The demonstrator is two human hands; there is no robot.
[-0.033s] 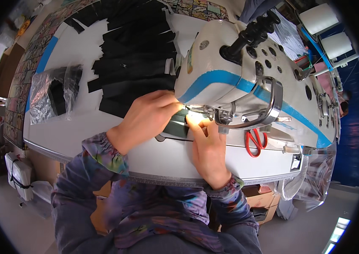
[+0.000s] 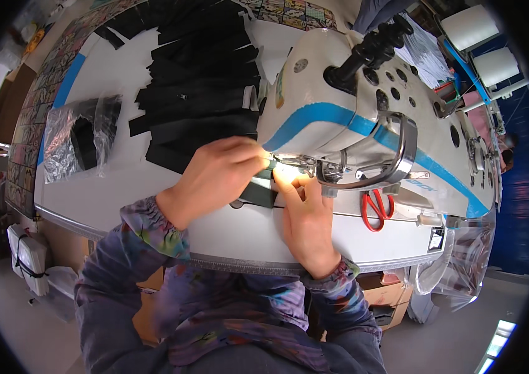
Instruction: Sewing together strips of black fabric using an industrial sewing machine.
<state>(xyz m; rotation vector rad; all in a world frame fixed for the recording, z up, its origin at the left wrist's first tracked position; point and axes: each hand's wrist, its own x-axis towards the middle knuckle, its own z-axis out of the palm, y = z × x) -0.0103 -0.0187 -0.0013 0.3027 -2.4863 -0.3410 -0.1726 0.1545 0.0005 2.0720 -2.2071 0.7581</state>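
Observation:
A dark green piece of fabric [image 2: 258, 194] lies under the head of a white and blue sewing machine [image 2: 314, 118], lit by the machine's lamp. My left hand [image 2: 219, 177] is closed, thumb and fingers pinching the fabric's far left part close to the presser foot. My right hand [image 2: 309, 221] presses on the fabric's right side just in front of the foot, fingertips drawn together on it. Glare and the machine's parts hide the needle and the exact seam. Red-handled scissors [image 2: 375, 210] lie right of my right hand.
Many black fabric pieces [image 2: 202, 81] are spread beyond my left hand. A clear plastic bag [image 2: 80, 138] with something black lies at the left. White thread cones [image 2: 495, 65] stand at the far right. The white table [image 2: 239, 240] has a ruled front edge.
My left hand has shifted very slightly nearer and to the right, and the fabric under it has changed its fold a little. My right hand looks unmoved.

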